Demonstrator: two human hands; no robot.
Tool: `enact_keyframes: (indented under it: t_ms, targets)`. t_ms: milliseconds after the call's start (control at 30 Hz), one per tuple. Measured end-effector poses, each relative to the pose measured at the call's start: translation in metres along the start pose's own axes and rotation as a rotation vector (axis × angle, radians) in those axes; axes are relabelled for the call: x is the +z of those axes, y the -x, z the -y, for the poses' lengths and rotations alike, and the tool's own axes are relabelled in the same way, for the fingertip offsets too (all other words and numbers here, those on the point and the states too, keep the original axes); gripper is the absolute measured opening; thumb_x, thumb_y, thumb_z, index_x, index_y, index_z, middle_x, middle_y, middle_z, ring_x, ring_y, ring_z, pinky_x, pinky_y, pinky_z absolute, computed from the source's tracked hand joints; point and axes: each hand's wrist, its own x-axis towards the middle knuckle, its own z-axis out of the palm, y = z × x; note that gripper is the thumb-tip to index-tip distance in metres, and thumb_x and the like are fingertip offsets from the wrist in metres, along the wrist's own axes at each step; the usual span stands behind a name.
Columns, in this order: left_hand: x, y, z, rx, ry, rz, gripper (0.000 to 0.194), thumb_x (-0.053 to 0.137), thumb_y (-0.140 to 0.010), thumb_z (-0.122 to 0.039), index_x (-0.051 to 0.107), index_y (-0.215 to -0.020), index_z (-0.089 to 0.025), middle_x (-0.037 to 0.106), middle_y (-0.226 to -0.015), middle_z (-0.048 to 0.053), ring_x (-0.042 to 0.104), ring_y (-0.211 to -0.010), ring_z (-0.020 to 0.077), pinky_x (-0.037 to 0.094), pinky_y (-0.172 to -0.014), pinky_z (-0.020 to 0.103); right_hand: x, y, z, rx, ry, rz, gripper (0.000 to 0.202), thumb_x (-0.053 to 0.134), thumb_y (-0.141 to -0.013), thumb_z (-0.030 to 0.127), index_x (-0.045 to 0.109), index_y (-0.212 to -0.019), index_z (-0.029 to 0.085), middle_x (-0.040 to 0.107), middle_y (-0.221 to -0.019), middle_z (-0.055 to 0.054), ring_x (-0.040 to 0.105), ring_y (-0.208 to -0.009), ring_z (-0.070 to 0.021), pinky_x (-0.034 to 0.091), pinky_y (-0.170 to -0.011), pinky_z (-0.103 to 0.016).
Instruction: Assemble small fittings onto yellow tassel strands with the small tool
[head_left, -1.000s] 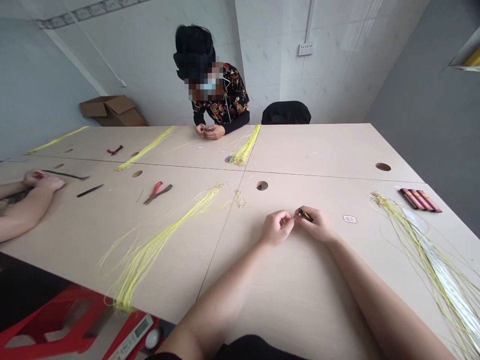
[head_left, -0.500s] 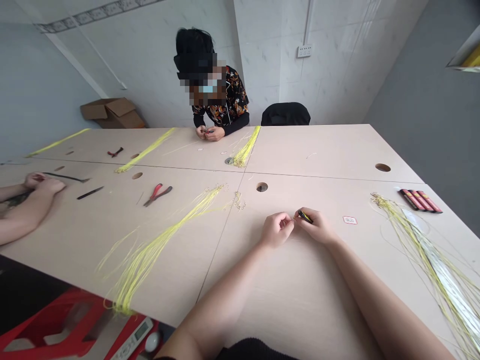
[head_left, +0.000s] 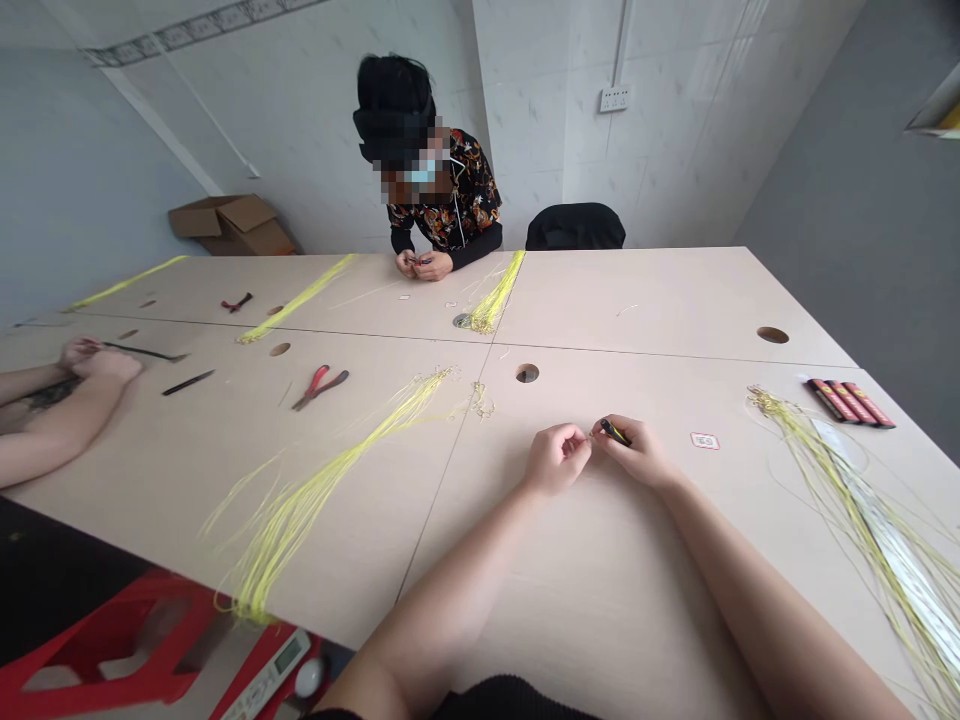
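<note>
My left hand (head_left: 556,460) is closed in a pinch just above the table; whatever its fingertips hold is too small to make out. Close beside it, my right hand (head_left: 639,455) grips a small black-and-yellow tool (head_left: 616,432), its tip turned towards the left fingertips. A few tiny gold-coloured hook-like pieces (head_left: 482,400) lie on the table to the left of my hands. Beyond them stretches a bundle of yellow lines (head_left: 352,450) with gold-coloured ends. Another yellow bundle (head_left: 817,455) lies to the right, partly over a shiny clear strip (head_left: 889,540).
Red-handled pliers (head_left: 319,387) and a black pen-like object (head_left: 188,382) lie left. Several red-and-black tubes (head_left: 851,402) and a small label (head_left: 704,441) are right. A co-worker (head_left: 442,200) sits opposite; another person's arms (head_left: 82,400) rest left. The table has round holes (head_left: 527,373).
The view has shifted slightly, so everything sits a little further right. My hands keep nearly the same pose, the tool still in the right one.
</note>
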Motion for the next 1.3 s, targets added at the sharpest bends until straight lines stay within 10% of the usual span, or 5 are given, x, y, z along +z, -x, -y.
enact_keyframes:
  t_ms: [1300]
  targets:
    - [0.0004,-0.0007,0.0014,0.02,-0.015,0.023,0.015,0.051,-0.075,-0.024,0.052,-0.062,-0.016,0.051,-0.057,-0.003,0.043,-0.052,0.0081,0.033,-0.052,0.02,0.0004,-0.0014,0.0005,-0.016,0.002,-0.001,0.011,0.045,-0.074,0.022,0.053,-0.068,0.017,0.051,-0.063,0.001,0.044,-0.06,-0.0113,0.035,-0.057,-0.023]
